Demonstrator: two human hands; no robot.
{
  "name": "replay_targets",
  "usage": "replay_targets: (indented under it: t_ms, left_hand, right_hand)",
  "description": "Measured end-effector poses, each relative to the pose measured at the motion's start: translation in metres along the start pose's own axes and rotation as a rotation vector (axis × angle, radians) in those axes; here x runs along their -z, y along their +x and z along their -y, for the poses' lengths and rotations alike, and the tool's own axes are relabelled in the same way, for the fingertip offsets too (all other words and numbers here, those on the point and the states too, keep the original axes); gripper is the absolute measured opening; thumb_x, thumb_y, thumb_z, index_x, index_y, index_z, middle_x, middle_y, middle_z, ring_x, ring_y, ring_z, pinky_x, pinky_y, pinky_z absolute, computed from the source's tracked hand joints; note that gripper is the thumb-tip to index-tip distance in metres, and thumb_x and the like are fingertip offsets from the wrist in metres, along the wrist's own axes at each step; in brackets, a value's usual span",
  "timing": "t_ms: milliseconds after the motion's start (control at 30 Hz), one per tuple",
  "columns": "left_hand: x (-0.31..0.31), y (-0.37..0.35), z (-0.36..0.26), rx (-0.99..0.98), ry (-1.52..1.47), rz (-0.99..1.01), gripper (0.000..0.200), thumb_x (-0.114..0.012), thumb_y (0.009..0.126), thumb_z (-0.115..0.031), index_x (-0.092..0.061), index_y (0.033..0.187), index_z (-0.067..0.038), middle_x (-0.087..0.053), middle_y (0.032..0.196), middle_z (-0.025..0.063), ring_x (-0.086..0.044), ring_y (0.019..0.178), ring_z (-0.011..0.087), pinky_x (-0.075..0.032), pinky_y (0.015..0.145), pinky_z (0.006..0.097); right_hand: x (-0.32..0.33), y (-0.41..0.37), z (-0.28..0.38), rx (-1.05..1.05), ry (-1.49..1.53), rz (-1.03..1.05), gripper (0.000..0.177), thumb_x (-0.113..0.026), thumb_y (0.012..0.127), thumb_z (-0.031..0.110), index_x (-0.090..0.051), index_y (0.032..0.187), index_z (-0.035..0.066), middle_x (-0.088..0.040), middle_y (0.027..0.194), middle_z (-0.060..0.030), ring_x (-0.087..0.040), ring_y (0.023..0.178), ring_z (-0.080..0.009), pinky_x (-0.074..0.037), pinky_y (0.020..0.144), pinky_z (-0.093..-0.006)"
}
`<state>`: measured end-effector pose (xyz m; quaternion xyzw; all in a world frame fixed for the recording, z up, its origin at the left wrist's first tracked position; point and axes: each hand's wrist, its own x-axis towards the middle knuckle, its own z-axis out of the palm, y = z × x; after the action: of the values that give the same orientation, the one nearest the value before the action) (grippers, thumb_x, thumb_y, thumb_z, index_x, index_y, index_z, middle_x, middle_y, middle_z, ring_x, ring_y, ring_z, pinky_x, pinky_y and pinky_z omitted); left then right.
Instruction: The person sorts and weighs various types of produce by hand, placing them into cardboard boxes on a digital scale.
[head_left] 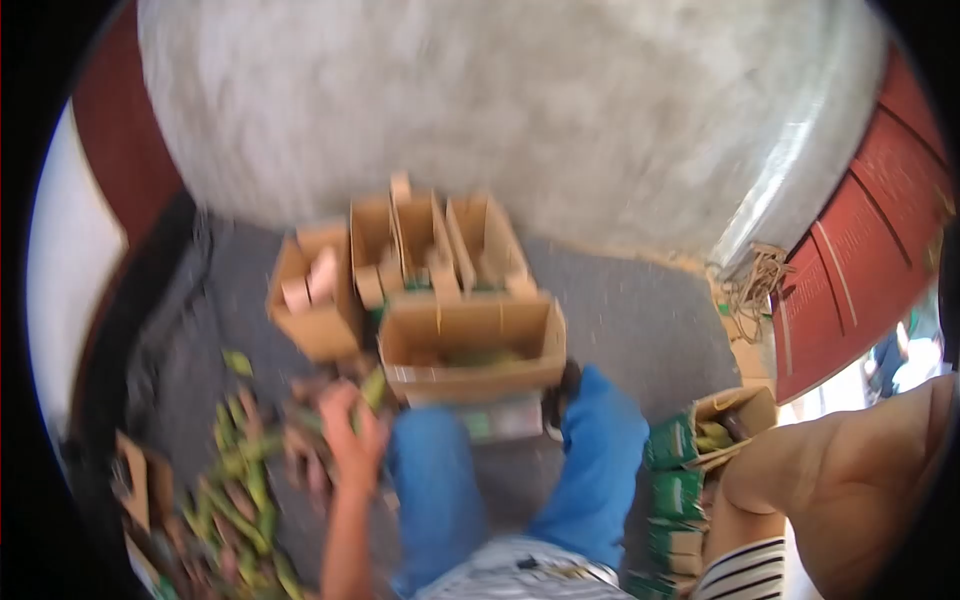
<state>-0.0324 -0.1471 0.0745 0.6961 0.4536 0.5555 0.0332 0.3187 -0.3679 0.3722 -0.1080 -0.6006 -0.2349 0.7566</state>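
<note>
My left hand [355, 430] reaches down beside my left knee. Its fingers, blurred by motion, look closed around a long green vegetable [374, 388]. Near it on the dark floor lies a loose pile of long green vegetables [240, 460] mixed with brownish-pink ones [305, 455]. Between my knees, an open cardboard box [475, 372] with some green content stands on a pale box-like base [490, 418]. My right arm [850, 480] is bent and raised at the right, in a striped sleeve; its hand is outside the picture.
Three narrow cardboard boxes [420, 240] stand behind the middle box. Left of them, another box [318, 335] holds pinkish pieces. Green-printed boxes [672, 440] line the right side, one with vegetables inside. A grey wall [500, 120] rises ahead; rope [755, 285] hangs by a red panel [850, 250].
</note>
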Motion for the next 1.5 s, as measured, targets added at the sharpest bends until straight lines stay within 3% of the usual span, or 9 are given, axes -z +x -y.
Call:
replay_targets:
  t_ms: [167, 233, 433, 633, 833, 967, 1167, 1333, 1500]
  left_hand:
    - [0.039, -0.076, 0.102, 0.518, 0.174, 0.231, 0.026, -0.059, 0.081, -0.005, -0.056, 0.106, 0.001, -0.058, 0.098, 0.0170, -0.058, 0.085, 0.0285, -0.045, 0.081, 0.0368]
    - [0.046, -0.118, 0.136, 0.528, 0.387, 0.368, 0.031, -0.063, 0.078, -0.010, -0.057, 0.107, 0.001, -0.059, 0.096, 0.0179, -0.059, 0.084, 0.0301, -0.046, 0.080, 0.0382]
    - [0.039, -0.232, 0.191, 0.859, 0.469, 0.652, 0.042, -0.066, 0.075, -0.024, -0.057, 0.109, 0.001, -0.059, 0.103, 0.0238, -0.056, 0.101, 0.0372, -0.045, 0.089, 0.0410]
    - [0.026, -0.280, 0.227, 1.198, 0.583, 0.708, 0.061, -0.069, 0.073, -0.028, -0.047, 0.122, 0.000, -0.053, 0.117, 0.0254, -0.053, 0.108, 0.0376, -0.044, 0.093, 0.0414]
    - [0.011, -0.298, 0.264, 1.220, 0.577, 0.588, 0.079, -0.073, 0.070, -0.031, -0.037, 0.133, -0.001, -0.048, 0.126, 0.0244, -0.048, 0.118, 0.0363, -0.041, 0.098, 0.0410]
    - [-0.004, -0.332, 0.300, 1.139, 0.499, 0.550, 0.087, -0.076, 0.068, -0.034, -0.033, 0.137, -0.002, -0.048, 0.129, 0.0221, -0.050, 0.116, 0.0364, -0.041, 0.098, 0.0413]
    - [-0.024, -0.263, 0.266, 1.476, 0.701, 0.820, 0.095, -0.079, 0.061, -0.045, -0.035, 0.134, -0.002, -0.047, 0.129, 0.0232, -0.051, 0.115, 0.0367, -0.043, 0.096, 0.0426]
    - [-0.012, -0.339, 0.311, 1.738, 0.100, 0.546, 0.074, -0.078, 0.063, -0.048, -0.050, 0.118, -0.007, -0.062, 0.096, 0.0131, -0.063, 0.087, 0.0280, -0.051, 0.073, 0.0379]
    - [0.011, -0.302, 0.244, 1.924, -0.764, 0.203, 0.056, -0.072, 0.075, -0.038, -0.049, 0.115, -0.006, -0.059, 0.091, 0.0092, -0.059, 0.072, 0.0184, -0.049, 0.060, 0.0355]
  right_hand:
    - [-0.048, -0.055, -0.070, -0.118, 0.064, 0.123, 0.023, -0.053, 0.087, 0.011, -0.057, 0.107, 0.001, -0.061, 0.099, -0.0097, -0.061, 0.081, -0.0189, -0.048, 0.073, -0.0281]
    - [-0.062, -0.080, -0.078, -0.148, 0.085, 0.135, 0.023, -0.053, 0.087, 0.010, -0.057, 0.108, 0.001, -0.060, 0.100, -0.0099, -0.061, 0.081, -0.0186, -0.048, 0.073, -0.0276]
    - [-0.118, -0.178, -0.102, -0.516, -0.005, 0.345, 0.024, -0.053, 0.088, 0.007, -0.056, 0.110, -0.001, -0.059, 0.102, -0.0104, -0.060, 0.081, -0.0175, -0.048, 0.074, -0.0259]
    - [-0.127, -0.310, -0.162, -1.091, -0.155, 1.193, 0.033, -0.061, 0.086, 0.014, -0.054, 0.115, -0.002, -0.059, 0.107, -0.0139, -0.060, 0.095, -0.0223, -0.047, 0.081, -0.0299]
    - [-0.101, -0.382, -0.180, -0.953, -0.241, 1.727, 0.048, -0.066, 0.081, 0.021, -0.050, 0.121, -0.001, -0.055, 0.116, -0.0192, -0.050, 0.111, -0.0369, -0.042, 0.093, -0.0417]
    - [-0.081, -0.419, -0.185, -0.966, -0.236, 1.918, 0.044, -0.063, 0.083, 0.018, -0.050, 0.123, 0.003, -0.056, 0.119, -0.0175, -0.053, 0.109, -0.0349, -0.044, 0.091, -0.0405]
    - [-0.081, -0.435, -0.188, -0.997, -0.134, 1.930, 0.020, -0.060, 0.082, 0.013, -0.058, 0.101, 0.006, -0.062, 0.088, -0.0160, -0.059, 0.087, -0.0352, -0.047, 0.074, -0.0444]
    - [-0.079, -0.437, -0.187, -0.996, -0.118, 1.899, 0.020, -0.060, 0.082, 0.014, -0.059, 0.101, 0.006, -0.062, 0.087, -0.0156, -0.059, 0.086, -0.0356, -0.047, 0.073, -0.0449]
    - [-0.079, -0.437, -0.186, -0.981, -0.124, 1.923, 0.020, -0.060, 0.083, 0.014, -0.059, 0.101, 0.005, -0.062, 0.087, -0.0169, -0.060, 0.084, -0.0367, -0.047, 0.071, -0.0462]
